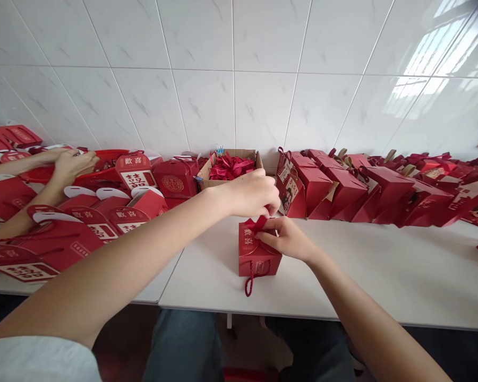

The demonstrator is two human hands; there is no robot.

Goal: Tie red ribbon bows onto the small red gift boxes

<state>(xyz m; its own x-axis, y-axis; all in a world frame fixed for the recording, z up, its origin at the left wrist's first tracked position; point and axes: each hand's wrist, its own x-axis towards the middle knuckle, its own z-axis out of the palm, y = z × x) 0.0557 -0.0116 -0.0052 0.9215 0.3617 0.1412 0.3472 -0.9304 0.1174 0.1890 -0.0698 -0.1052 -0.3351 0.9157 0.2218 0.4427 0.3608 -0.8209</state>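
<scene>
A small red gift box [259,262] with pale characters stands on the table in front of me. A twisted cord handle hangs down its near side. On top of the box is a red ribbon bow [256,224]. My left hand [252,193] is closed just above the bow, its fingertips pinched at the ribbon and partly hidden by the hand itself. From the right, my right hand [290,240] is closed too, with thumb and fingers pinching the bow at the box top.
An open cardboard box [258,159] of red ribbon bows stands by the tiled wall. Red gift boxes [342,185] line the back right; others with raised flaps [133,209] crowd the left. Another person's hands [69,164] work over a red basket [107,159]. The white table's [207,286] front edge is near me.
</scene>
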